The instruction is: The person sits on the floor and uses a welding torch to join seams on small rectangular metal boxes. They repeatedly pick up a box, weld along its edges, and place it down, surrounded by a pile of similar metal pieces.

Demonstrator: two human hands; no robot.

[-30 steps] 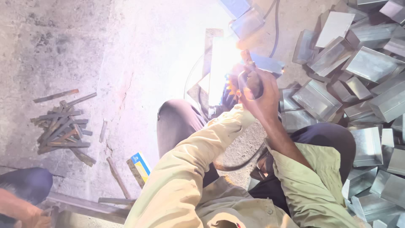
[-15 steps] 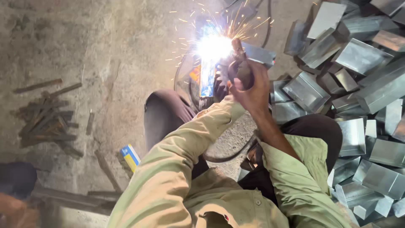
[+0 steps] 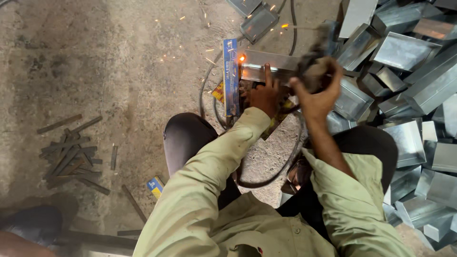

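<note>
My left hand (image 3: 264, 95) presses down on a grey metal channel piece (image 3: 266, 66) lying on the concrete floor, one finger stretched along it. An orange glowing spot (image 3: 242, 58) sits at the piece's left end, with a few sparks scattered around. My right hand (image 3: 318, 90) is raised just right of the piece and grips a dark welding electrode holder (image 3: 310, 62). A blue upright box (image 3: 231, 76) stands against the piece's left end. A black cable (image 3: 266, 176) loops on the floor between my knees.
A big heap of shiny folded metal pieces (image 3: 409, 85) fills the right side. Short dark metal strips (image 3: 71, 152) lie in a pile at left. A small blue-yellow box (image 3: 155, 186) lies by my left knee. Another person's dark shoe (image 3: 33, 223) shows at bottom left.
The bright welding arc has gone out, leaving only a glowing spot and sparks. My right hand with the holder has lifted away to the right; my left hand now rests on the piece.
</note>
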